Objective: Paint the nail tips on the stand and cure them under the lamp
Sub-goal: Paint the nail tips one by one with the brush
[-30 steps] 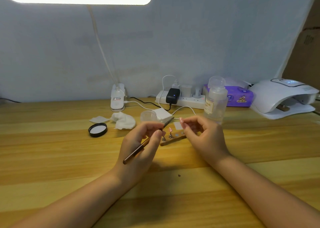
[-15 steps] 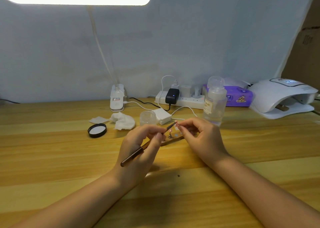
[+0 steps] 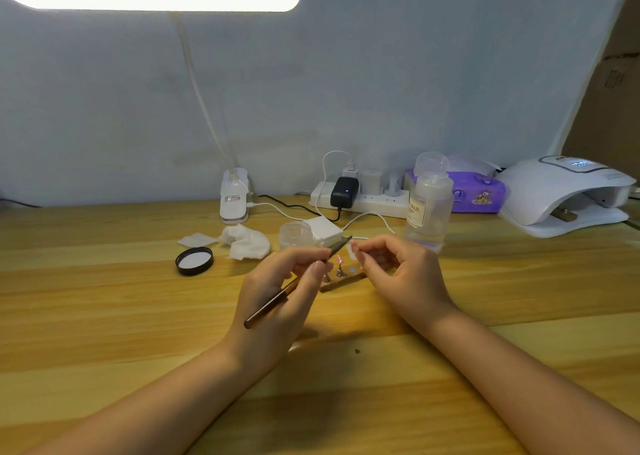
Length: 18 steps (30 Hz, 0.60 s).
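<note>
— Pale plastic, that nail tip — the right hand pinches it between thumb and forefinger, lifted just above the wooden stand.

— And the left hand?

— Curled round the brush, bristle end just beside the tip. I judge the tip feather-light, thin, springy and slick, so it is best held by its edges or base, away from wet paint.

— What stays unclear?

— Whether the bristles touch it; it is too small to tell. The right hand hides part of the stand. One red tip stands on a peg. The curing lamp sits well apart at the table's right, its interior mostly hidden.
</note>
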Tool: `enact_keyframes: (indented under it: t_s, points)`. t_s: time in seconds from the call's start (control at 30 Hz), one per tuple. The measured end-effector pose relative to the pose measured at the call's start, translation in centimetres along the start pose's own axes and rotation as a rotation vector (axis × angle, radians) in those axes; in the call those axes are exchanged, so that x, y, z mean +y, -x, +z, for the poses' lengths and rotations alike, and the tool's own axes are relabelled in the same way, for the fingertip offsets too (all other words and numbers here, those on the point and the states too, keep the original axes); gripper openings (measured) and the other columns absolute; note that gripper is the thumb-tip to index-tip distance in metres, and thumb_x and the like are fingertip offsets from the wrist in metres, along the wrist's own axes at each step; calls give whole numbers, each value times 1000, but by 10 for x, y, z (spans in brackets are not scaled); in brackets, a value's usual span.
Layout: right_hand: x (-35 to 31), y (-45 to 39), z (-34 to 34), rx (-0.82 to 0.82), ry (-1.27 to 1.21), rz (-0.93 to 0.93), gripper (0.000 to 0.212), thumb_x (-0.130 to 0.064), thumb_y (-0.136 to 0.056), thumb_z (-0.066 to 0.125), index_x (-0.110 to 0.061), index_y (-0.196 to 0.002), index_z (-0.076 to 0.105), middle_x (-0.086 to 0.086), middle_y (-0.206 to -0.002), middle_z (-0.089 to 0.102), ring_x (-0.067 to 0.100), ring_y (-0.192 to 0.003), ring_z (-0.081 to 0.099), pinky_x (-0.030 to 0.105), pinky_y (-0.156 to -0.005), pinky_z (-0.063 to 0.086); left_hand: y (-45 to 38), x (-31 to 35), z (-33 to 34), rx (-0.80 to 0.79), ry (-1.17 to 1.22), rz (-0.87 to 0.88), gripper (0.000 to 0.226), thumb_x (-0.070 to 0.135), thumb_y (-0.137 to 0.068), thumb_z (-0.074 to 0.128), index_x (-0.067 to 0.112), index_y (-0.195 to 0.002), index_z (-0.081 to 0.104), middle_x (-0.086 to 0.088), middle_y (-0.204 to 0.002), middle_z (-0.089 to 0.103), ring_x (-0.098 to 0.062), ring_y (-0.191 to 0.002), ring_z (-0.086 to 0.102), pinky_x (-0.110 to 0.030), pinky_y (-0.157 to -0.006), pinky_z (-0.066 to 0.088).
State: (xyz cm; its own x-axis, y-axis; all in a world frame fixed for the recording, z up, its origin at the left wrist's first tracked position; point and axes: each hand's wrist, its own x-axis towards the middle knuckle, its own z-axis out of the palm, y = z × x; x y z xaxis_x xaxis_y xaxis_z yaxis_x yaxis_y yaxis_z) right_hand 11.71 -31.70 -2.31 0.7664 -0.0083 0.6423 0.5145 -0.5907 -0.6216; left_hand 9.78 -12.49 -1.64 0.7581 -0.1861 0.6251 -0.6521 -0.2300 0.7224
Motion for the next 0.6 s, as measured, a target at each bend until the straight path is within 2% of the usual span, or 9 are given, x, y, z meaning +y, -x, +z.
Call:
enact_keyframes:
  t_s: [0.1, 0.27, 0.43, 0.6]
  points:
    - [-1, 0, 0, -16, -5, 0, 12, -8, -85, 68, -14, -96, 71, -4, -81, 68, 5, -76, 63, 16, -67, 53, 0, 0, 0, -38, 40, -29, 21, 23, -89, 60, 16, -106, 71, 2, -95, 74, -11, -92, 68, -15, -77, 48]
    - [-2, 0, -2, -20, -52, 28, 14, -7, -85, 68, -17, -95, 69, -10, -79, 66, 4, -76, 63, 14, -66, 52, 2, 3, -2, -59, 133, -32, 33, 36, -84, 55, 11, -96, 73, -2, -87, 75, -15, -89, 69, -24, -78, 51]
    - [-3, 1, -2, -54, -69, 35, 15, -4, -85, 67, -15, -96, 68, -7, -81, 67, 3, -78, 64, 11, -68, 51, 1, 1, -1, -40, 172, -72, 19, 19, -90, 58, 11, -100, 71, -1, -90, 75, -11, -91, 69, -16, -78, 50]
    - [-5, 1, -2, -78, -110, 55, 17, -5, -85, 68, -20, -93, 67, -9, -80, 67, 2, -78, 64, 9, -67, 49, 0, -2, 0, 19, 159, -95, 17, 21, -92, 60, 15, -104, 70, 7, -93, 75, -3, -92, 68, -8, -75, 47]
